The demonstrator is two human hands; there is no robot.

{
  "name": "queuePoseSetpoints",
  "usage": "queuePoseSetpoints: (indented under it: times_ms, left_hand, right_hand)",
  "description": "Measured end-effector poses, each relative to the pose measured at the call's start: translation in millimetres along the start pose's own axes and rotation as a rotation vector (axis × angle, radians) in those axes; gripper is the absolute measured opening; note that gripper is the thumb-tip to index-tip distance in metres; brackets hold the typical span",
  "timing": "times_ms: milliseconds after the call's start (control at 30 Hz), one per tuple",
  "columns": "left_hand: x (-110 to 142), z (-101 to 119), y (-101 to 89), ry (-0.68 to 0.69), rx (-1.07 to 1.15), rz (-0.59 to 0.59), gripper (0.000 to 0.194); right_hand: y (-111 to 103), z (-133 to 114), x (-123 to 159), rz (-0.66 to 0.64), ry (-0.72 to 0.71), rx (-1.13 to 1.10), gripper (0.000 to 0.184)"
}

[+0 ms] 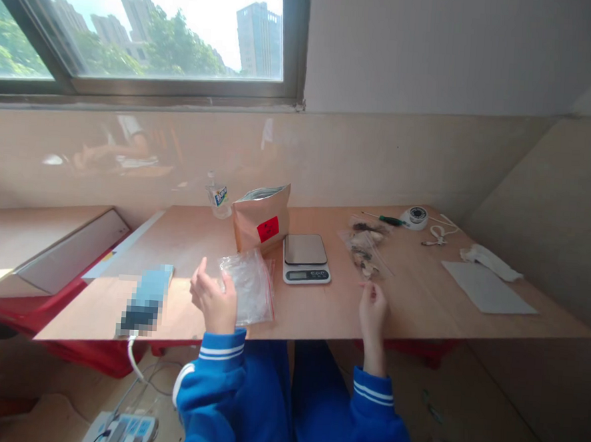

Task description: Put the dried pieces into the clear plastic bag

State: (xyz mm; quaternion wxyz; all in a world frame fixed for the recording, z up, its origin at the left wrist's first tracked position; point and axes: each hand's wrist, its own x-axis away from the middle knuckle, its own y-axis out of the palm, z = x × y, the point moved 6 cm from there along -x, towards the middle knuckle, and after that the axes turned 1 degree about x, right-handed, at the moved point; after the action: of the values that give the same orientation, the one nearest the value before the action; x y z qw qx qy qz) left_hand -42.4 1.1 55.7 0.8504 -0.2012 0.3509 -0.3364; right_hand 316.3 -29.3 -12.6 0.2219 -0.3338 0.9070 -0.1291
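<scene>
The left hand [214, 301] pinches the clear zip bag [249, 286], which looks light, floppy and slippery, so its stiffer red zip edge seems best to grab; the right hand [372, 312] rests loosely curled, holding nothing.

Daylight enters through the window [137, 31] at upper left; sky is overexposed to near white. The glossy wall panel [179, 154] below it carries faint reflections and mild glare. The table [421, 302] is evenly lit, shadows soft and weak. The space beneath the table is dimmer. Wide-angle distortion bends lines towards the edges; top right corner vignettes dark. One object [143, 302] on the table is pixelated. Focus moderate, fine detail soft.
</scene>
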Motion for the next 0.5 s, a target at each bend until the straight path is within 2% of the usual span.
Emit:
queuePoseSetpoints:
  times_ms: [33, 67, 167, 233, 300, 400, 500]
  left_hand:
    - [10.7, 6.0, 4.7, 0.040, 0.010, -0.022, 0.053]
    - [21.8, 10.3, 14.6, 0.082, 0.003, -0.095, 0.051]
    - [53.0, 5.3, 55.9, 0.157, -0.130, -0.367, 0.048]
    - [64.4, -3.9, 74.0, 0.221, -0.187, -0.388, 0.051]
    - [67.4, -14.5, 84.3, 0.243, -0.205, -0.375, 0.052]
    - [64.3, -23.7, 89.8, 0.250, -0.191, -0.400, 0.053]
    - [60.0, -24.1, 88.6, 0.224, -0.173, -0.473, 0.054]
  right_hand:
    - [-1.7, 4.4, -1.5, 0.025, -0.040, 0.042, 0.046]
    - [-2.7, 9.7, -2.6, 0.043, -0.064, 0.073, 0.043]
    - [-2.8, 26.8, -7.5, 0.076, -0.072, 0.128, 0.038]
    - [-2.6, 34.1, -17.0, 0.116, -0.075, 0.169, 0.040]
    - [-0.5, 37.4, -35.1, 0.140, -0.080, 0.234, 0.047]
    - [9.7, 40.2, -75.5, 0.081, -0.045, 0.341, 0.058]
    - [20.4, 43.0, -112.0, 0.010, 0.012, 0.418, 0.052]
